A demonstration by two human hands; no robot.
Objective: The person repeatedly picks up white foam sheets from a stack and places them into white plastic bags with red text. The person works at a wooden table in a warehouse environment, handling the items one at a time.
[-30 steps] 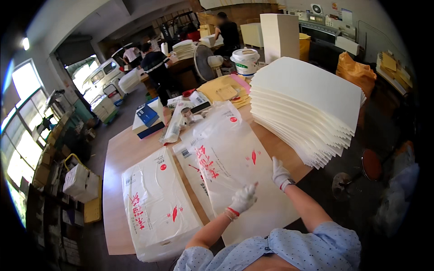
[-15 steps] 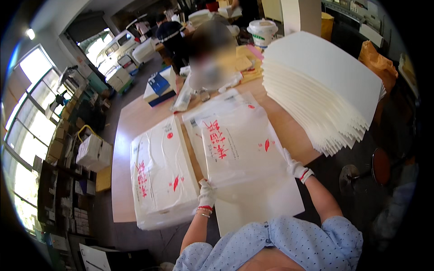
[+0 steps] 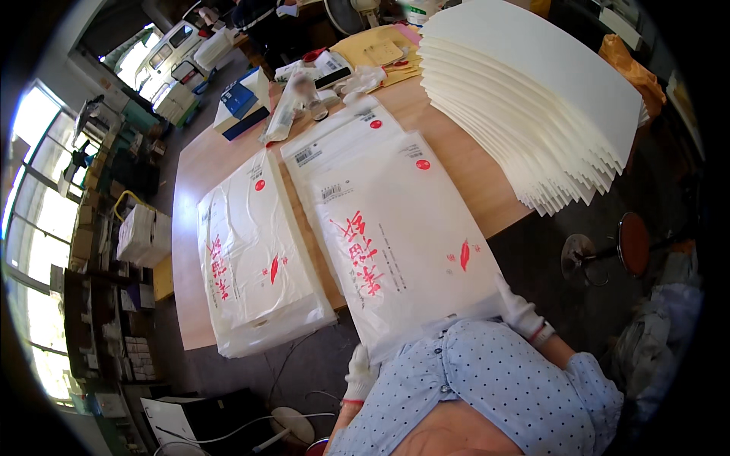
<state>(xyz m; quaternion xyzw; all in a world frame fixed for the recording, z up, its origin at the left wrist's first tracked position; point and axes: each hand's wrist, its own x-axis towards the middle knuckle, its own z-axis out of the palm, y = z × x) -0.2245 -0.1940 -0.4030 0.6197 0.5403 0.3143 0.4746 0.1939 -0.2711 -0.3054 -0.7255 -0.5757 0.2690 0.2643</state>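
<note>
Red lettering, barcode on plastic bag between gloved hands

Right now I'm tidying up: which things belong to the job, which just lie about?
Job, seemingly:
front bag, between left hand and right hand
bag beneath
white sheet stack
bag at left

Likely lying about:
blue-and-white box
red stool

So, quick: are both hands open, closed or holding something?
Left hand: at near left corner of the plastic bag; grip cannot be told.
Right hand: at the bag's right edge; open or closed cannot be told.
</note>
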